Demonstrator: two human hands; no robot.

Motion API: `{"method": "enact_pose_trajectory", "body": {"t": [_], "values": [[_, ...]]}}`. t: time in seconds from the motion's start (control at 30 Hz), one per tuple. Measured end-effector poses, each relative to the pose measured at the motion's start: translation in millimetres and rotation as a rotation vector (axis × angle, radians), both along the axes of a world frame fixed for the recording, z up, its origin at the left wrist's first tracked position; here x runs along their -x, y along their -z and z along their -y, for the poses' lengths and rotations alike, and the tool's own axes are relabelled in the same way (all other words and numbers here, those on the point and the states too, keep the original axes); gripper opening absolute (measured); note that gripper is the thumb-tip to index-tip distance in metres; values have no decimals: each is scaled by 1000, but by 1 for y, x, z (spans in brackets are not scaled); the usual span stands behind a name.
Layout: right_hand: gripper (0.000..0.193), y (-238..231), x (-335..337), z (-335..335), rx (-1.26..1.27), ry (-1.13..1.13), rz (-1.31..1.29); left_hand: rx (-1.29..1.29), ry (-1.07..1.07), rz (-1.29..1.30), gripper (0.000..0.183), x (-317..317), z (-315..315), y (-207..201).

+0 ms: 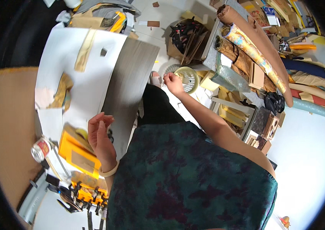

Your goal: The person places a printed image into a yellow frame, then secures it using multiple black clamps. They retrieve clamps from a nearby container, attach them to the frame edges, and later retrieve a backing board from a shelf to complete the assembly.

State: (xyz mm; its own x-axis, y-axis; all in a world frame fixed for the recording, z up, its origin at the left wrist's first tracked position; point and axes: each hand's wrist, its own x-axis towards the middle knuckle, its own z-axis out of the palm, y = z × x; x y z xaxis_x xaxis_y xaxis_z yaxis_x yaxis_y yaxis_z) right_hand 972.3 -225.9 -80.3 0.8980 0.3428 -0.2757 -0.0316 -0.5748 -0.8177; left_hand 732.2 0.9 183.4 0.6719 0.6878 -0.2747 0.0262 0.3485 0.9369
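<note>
My left hand (102, 138), with a pale bangle at the wrist, hovers over the near edge of a white table (89, 82). Its fingers are loosely bent and apart, and nothing shows in them. Beside it runs a long grey wood-grain panel (130, 74) along the table's right side. An orange sheet or folder (66, 151) lies to the left of that hand. My right hand (174, 83) reaches out over a round yellow-green plastic basket (196, 82) on the floor. Its fingertips are pinched together; whatever they hold, if anything, is too small to make out.
A cardboard box (174, 48) with dark scraps stands on the floor at the far side. Rolls of material, one a patterned roll (252, 51), lie on a table at right. A can (40, 149) stands at the left table edge. Brown strips (84, 50) and offcuts lie on the white table.
</note>
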Motion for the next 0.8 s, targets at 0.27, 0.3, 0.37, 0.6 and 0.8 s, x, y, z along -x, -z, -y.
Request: {"method": "enact_pose_trajectory", "body": {"t": [0.27,0.3,0.37,0.6,0.8], "values": [[27,267,-223,4,917,-386,-123,-990,186,-533,32,-207,-9,173],[27,326,-254,24,1106,-316,-216,-961,220,-531,38,-224,-10,194],[26,363,-294,22,1405,-859,-292,-1110,227,-642,41,-243,-7,224],[29,333,-431,4,1050,-95,-286,-1188,217,-853,52,-246,8,255],[34,409,-493,14,969,451,-153,-1132,366,-878,58,-236,-2,253]]}}
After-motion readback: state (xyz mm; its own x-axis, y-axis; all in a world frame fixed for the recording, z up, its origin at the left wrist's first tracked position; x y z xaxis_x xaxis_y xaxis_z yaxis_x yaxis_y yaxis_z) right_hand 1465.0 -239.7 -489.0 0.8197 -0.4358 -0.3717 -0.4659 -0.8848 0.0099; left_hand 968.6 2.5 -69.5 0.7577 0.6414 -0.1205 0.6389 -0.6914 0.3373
